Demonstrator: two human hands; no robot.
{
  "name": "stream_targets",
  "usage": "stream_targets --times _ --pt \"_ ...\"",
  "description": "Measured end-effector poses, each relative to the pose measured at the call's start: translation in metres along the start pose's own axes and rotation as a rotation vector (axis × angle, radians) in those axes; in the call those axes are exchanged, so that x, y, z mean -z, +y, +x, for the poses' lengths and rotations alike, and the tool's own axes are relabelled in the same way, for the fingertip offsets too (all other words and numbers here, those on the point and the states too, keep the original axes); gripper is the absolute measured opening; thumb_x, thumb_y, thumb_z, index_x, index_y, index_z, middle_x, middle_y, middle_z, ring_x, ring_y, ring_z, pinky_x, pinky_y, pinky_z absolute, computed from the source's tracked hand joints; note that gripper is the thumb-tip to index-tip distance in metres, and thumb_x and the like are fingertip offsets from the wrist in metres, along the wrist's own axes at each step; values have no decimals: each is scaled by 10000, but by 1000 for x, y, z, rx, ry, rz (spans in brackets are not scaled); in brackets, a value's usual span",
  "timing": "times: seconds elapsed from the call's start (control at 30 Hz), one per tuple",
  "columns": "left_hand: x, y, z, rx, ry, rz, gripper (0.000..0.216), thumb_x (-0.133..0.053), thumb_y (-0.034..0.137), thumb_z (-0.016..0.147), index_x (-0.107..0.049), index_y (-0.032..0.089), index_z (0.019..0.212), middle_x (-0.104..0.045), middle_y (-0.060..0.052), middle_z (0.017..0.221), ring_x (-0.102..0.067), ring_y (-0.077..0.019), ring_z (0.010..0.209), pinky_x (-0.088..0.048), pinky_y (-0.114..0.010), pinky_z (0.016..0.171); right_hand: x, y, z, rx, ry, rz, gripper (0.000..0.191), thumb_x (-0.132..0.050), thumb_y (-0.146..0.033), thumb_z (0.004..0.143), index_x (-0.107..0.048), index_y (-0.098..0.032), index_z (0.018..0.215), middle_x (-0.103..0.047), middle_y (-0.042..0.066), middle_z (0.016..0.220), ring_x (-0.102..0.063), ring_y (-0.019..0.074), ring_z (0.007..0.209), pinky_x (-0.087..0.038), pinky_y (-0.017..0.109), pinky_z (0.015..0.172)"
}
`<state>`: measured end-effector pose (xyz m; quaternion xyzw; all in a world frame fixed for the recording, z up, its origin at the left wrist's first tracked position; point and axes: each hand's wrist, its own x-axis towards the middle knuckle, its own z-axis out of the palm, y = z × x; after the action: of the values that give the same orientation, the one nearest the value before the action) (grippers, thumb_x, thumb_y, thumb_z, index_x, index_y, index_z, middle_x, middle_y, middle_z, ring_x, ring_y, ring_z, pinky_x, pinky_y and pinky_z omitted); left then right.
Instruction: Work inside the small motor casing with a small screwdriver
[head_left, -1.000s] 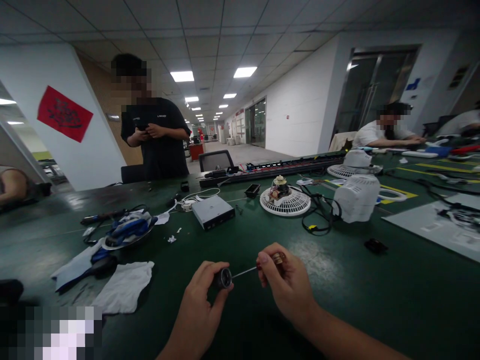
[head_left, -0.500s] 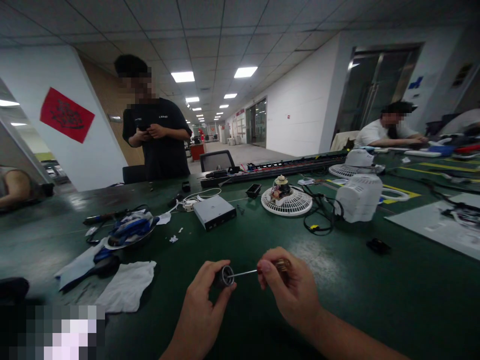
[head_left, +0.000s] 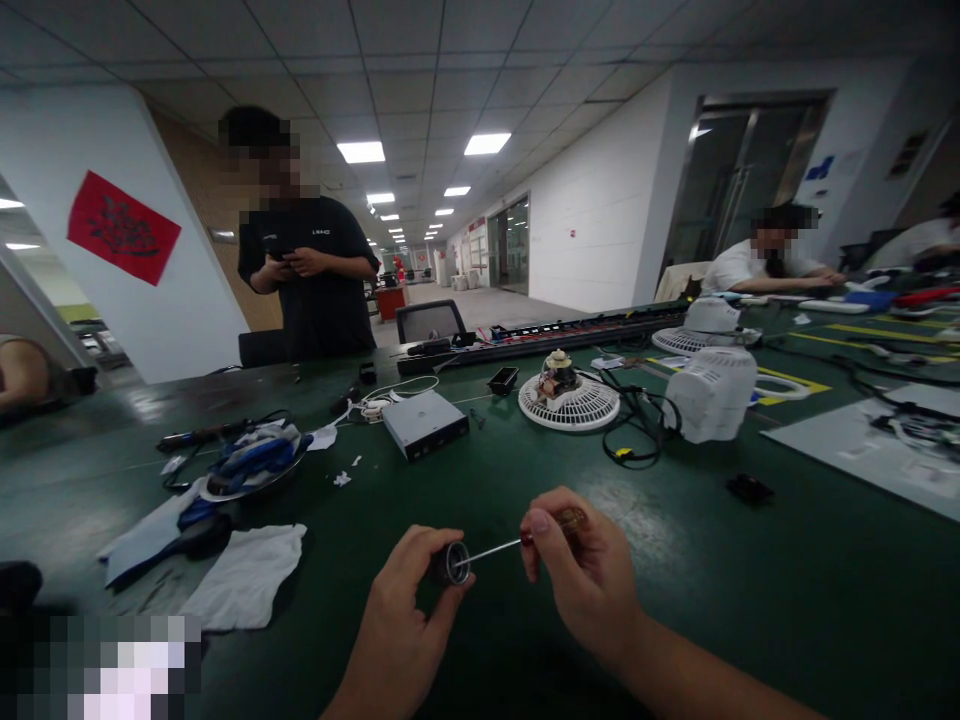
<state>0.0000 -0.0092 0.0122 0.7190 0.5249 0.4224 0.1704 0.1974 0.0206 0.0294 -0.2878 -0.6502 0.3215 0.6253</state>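
The green worktop (head_left: 787, 600) fills the lower half of the frame. At centre right stands a white fan housing (head_left: 711, 392). Near it, to the left, lies a white fan grille (head_left: 581, 408) with an exposed motor on top. The two are separate, so the fan appears dismantled. A grey drive box (head_left: 425, 423) rests at centre frame. A white cloth (head_left: 244, 575) lies at lower left, near a pile of blue-handled tools (head_left: 255, 455). At lower centre, the left hand (head_left: 397, 630) is closed, with thumb and fingers pinching a small black cylindrical part (head_left: 448, 563). The part is held above the worktop with its open end turned toward the right. The right hand (head_left: 589, 585) is closed around the amber handle of a thin screwdriver (head_left: 491, 548), with the thumb near the base of the shaft. The tip sits inside the open end of the part. Judgement: the tool is engaged, and work inside the part appears under way and not complete. It cannot be told whether a fastener sits in the bore, or whether it is tight or loose.
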Motion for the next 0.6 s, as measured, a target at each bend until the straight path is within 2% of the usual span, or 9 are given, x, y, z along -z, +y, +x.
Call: stream_targets --times 0.17,0.23,0.37,0.47,0.6 --pt "1 2 0 65 45 36 235 -650 327 910 -691 256 1130 -679 -57 981 -637 -219 788 -547 -291 639 5 1 1 57 -101 -72 235 -542 -309 1019 -587 -203 814 -583 -39 550 -544 106 425 -411 202 419" --pt "2 2 0 72 55 44 248 -645 344 917 -688 258 1145 -678 -51 967 -629 -213 768 -535 -287 631 7 1 3 106 -140 -115 192 -552 -276 1008 -593 -205 835 -608 -32 587 -561 109 452 -425 208 445" --pt "4 1 1 52 45 47 244 -643 332 919 -683 255 1147 -674 -47 973 -623 -208 775 -524 -287 656 12 -3 6 309 -208 -283 106 -586 -215 970 -613 -213 868 -653 -6 668 -605 134 546 -461 244 531" --pt "3 1 1 45 42 51 226 -635 313 923 -683 254 1136 -682 -44 970 -627 -208 779 -519 -291 667 11 -5 4 452 -239 -311 75 -586 -170 952 -610 -221 902 -679 14 711 -619 158 602 -475 269 582" --pt "3 1 1 25 57 56 204 -646 309 912 -690 249 1102 -690 -42 949 -628 -210 771 -518 -297 674 7 -5 1 358 -138 -255 125 -555 -177 951 -581 -227 839 -612 -15 641 -558 142 531 -422 257 524"
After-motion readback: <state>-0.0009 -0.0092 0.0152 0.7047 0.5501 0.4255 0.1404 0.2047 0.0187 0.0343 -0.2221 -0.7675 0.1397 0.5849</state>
